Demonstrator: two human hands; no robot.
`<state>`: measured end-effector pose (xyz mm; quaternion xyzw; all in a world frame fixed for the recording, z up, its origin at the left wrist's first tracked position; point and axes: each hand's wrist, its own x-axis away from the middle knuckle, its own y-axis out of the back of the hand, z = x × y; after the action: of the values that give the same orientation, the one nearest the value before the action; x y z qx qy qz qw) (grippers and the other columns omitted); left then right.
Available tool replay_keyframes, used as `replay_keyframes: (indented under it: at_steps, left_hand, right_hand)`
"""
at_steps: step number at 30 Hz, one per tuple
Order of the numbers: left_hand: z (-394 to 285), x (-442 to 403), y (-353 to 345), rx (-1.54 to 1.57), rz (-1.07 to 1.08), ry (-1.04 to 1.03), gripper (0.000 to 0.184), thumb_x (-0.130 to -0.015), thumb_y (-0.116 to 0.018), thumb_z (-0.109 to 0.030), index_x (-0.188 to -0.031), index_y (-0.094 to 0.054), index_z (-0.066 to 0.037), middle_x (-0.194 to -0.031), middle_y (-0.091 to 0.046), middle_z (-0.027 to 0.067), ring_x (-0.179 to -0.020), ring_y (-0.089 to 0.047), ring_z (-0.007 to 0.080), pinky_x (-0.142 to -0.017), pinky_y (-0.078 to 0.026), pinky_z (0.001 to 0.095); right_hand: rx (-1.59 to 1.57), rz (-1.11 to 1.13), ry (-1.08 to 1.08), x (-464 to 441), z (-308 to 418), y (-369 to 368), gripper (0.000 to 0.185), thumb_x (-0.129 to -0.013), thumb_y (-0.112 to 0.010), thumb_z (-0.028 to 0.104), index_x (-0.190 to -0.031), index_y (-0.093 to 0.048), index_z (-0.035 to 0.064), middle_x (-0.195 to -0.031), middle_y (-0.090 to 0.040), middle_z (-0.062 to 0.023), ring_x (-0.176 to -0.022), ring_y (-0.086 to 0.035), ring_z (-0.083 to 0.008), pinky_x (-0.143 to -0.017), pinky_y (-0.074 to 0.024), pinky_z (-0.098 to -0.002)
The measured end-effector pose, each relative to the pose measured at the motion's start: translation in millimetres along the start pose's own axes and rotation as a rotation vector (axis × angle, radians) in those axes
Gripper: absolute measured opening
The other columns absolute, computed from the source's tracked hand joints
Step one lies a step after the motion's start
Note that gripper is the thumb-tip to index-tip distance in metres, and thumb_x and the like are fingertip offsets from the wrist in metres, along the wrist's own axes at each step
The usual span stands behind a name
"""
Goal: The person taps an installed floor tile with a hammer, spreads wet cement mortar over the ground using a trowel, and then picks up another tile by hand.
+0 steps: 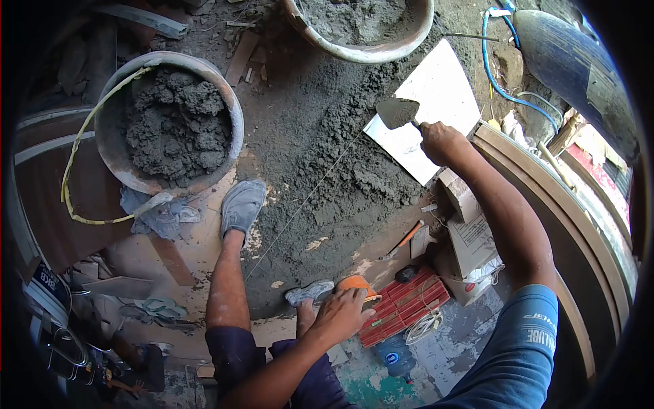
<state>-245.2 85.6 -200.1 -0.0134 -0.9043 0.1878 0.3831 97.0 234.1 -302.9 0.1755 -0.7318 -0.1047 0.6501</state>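
Note:
My right hand (443,142) is closed round the handle of a pointed trowel (397,113), its blade above a white board (443,88) that lies on the mortar. My left hand (343,315), near my knees, grips an orange flat tool (355,282); the fingers cover much of it, so its exact kind is hidden. Grey wet mortar (340,153) is spread and heaped across the floor between my foot and the board. A thin taut string (303,203) runs diagonally over it.
Lumpy mortar fills a round tub (235,116) at the left, with a yellow hose (65,184) along its side. Another tub (361,56) stands at the top. Red tile-like pieces (402,307), a water bottle (395,358) and a blue hose (501,88) lie to the right.

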Motion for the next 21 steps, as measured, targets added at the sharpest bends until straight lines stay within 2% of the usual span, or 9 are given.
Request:
replay_keyframes:
  at_steps: [5, 7, 8, 12, 16, 17, 19, 20, 21]
  left_hand:
    - [-6, 3, 7, 0.021, -0.012, 0.012, 0.053, -0.092, -0.057, -0.044, -0.127, -0.050, -0.005, -0.128, -0.055, 0.0151, -0.121, -0.053, 0.0330, -0.097, -0.042, 0.0514]
    - [-9, 4, 10, 0.017, -0.014, 0.012, 0.053, -0.092, -0.056, -0.044, -0.127, -0.050, -0.006, -0.128, -0.055, 0.0147, -0.121, -0.053, 0.0324, -0.096, -0.042, 0.0530]
    - [-10, 3, 13, 0.010, 0.003, 0.013, 0.053, -0.092, -0.056, -0.044, -0.128, -0.049, -0.006, -0.128, -0.055, 0.0144, -0.121, -0.053, 0.0319, -0.095, -0.042, 0.0534]
    - [-7, 3, 13, 0.007, 0.023, 0.008, 0.053, -0.092, -0.056, -0.043, -0.129, -0.049, -0.006, -0.130, -0.054, 0.0144, -0.121, -0.053, 0.0312, -0.093, -0.042, 0.0533]
    - [-7, 2, 10, 0.008, 0.016, 0.004, 0.054, -0.092, -0.056, -0.043, -0.131, -0.048, -0.005, -0.131, -0.053, 0.0150, -0.122, -0.052, 0.0321, -0.094, -0.042, 0.0535]
    - [-5, 1, 7, 0.008, -0.017, -0.018, 0.055, -0.093, -0.056, -0.043, -0.132, -0.048, -0.005, -0.131, -0.053, 0.0152, -0.123, -0.052, 0.0326, -0.095, -0.042, 0.0537]
    - [-2, -2, 7, 0.011, -0.061, -0.040, 0.055, -0.093, -0.056, -0.043, -0.133, -0.048, -0.005, -0.131, -0.053, 0.0154, -0.124, -0.051, 0.0331, -0.096, -0.041, 0.0540]
    - [-6, -1, 12, 0.017, -0.021, -0.014, 0.056, -0.093, -0.056, -0.043, -0.133, -0.047, -0.005, -0.132, -0.052, 0.0153, -0.124, -0.051, 0.0333, -0.096, -0.041, 0.0540]
    - [-10, 1, 16, 0.024, 0.023, 0.012, 0.057, -0.093, -0.056, -0.043, -0.134, -0.047, -0.005, -0.133, -0.051, 0.0152, -0.125, -0.050, 0.0335, -0.097, -0.041, 0.0539]
  right_hand:
    - [0.064, -0.010, 0.108, 4, -7, 24, 0.024, -0.089, -0.047, 0.010, -0.094, -0.064, -0.0057, -0.090, -0.069, -0.0249, -0.085, -0.070, -0.0349, -0.077, -0.0562, -0.0430]
    - [-0.007, -0.045, 0.054, -7, -8, 17, 0.025, -0.090, -0.048, 0.012, -0.094, -0.064, -0.0059, -0.089, -0.069, -0.0244, -0.086, -0.070, -0.0352, -0.079, -0.0558, -0.0434]
    - [-0.044, 0.024, 0.018, -15, -7, 11, 0.025, -0.089, -0.050, 0.014, -0.093, -0.064, -0.0059, -0.086, -0.069, -0.0241, -0.086, -0.069, -0.0345, -0.077, -0.0559, -0.0432]
    - [0.040, -0.067, 0.099, -1, 0, -23, 0.025, -0.091, -0.043, 0.010, -0.101, -0.056, -0.0100, -0.084, -0.066, -0.0261, -0.081, -0.069, -0.0362, -0.074, -0.0565, -0.0428]
    - [-0.008, 0.153, 0.090, 11, 14, 9, 0.024, -0.090, -0.046, 0.011, -0.099, -0.059, -0.0073, -0.086, -0.068, -0.0241, -0.084, -0.069, -0.0358, -0.077, -0.0559, -0.0440]
    - [-0.005, 0.149, 0.089, 15, 14, 17, 0.024, -0.090, -0.046, 0.011, -0.099, -0.059, -0.0073, -0.086, -0.068, -0.0241, -0.084, -0.069, -0.0358, -0.077, -0.0559, -0.0440]
    - [-0.054, 0.116, 0.139, 16, 15, 27, 0.024, -0.089, -0.050, 0.013, -0.097, -0.060, -0.0070, -0.086, -0.068, -0.0245, -0.084, -0.070, -0.0358, -0.076, -0.0560, -0.0439]
    - [-0.066, 0.033, 0.143, 4, 2, 5, 0.025, -0.088, -0.053, 0.014, -0.099, -0.059, -0.0080, -0.087, -0.068, -0.0250, -0.085, -0.070, -0.0359, -0.076, -0.0561, -0.0432]
    - [0.091, -0.082, 0.179, 2, -2, -4, 0.025, -0.090, -0.049, 0.013, -0.100, -0.057, -0.0086, -0.086, -0.068, -0.0248, -0.083, -0.069, -0.0361, -0.076, -0.0560, -0.0433]
